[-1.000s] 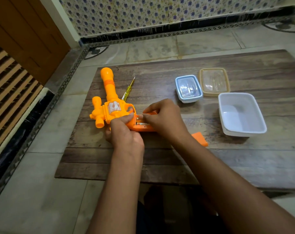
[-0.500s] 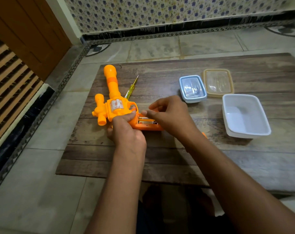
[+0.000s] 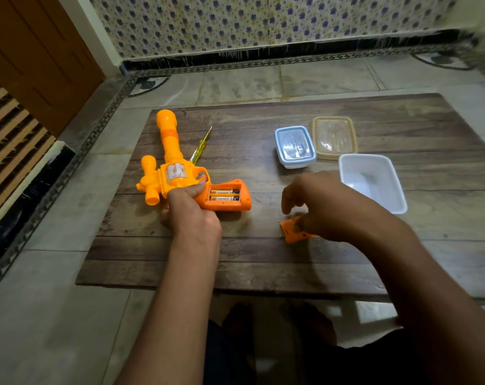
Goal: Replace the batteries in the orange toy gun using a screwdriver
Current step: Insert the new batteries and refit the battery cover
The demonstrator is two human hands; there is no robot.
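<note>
Wooden board [image 3: 263,262] carries the orange toy gun [image 3: 177,173], batteries [image 3: 224,195] seated. Right hand [image 3: 327,207] has left the grip, now pinching the battery cover [image 3: 294,232] at four o'clock; left hand [image 3: 191,215] grips the gun.

The toy gun [image 3: 177,173] lies on the wooden board [image 3: 263,259] under the left hand [image 3: 191,215], two batteries [image 3: 224,195] in its open grip just right of that hand. The screwdriver [image 3: 200,147] lies beyond it. The battery cover [image 3: 290,232] sits under the right hand [image 3: 327,207]; three containers [image 3: 294,147] stand beyond that hand.
</note>
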